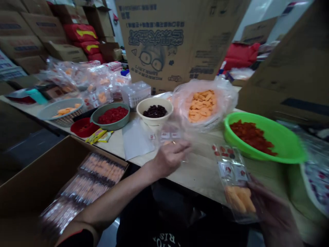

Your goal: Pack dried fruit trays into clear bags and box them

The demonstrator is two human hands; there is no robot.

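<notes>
My left hand (169,157), a ring on one finger, is closed in a pinch above the near edge of the table. At its fingers is a blurred clear plastic packet (167,133) with small white sachets in it. On the right, my right hand (269,202) grips the side of a clear snack packet (231,175). That packet shows red and dark pieces at its top, two white printed sachets in the middle and orange twisted snacks at the bottom. A green basin (290,144) of red-orange pieces stands just beyond it.
An open carton (33,168) with rows of packed snacks stands at lower left. Across the table are a white bowl (154,101) of dark fruit, a grey-green bowl (113,125) of red pieces, and a plastic bag (228,96) of orange twists. A large carton (177,41) stands behind.
</notes>
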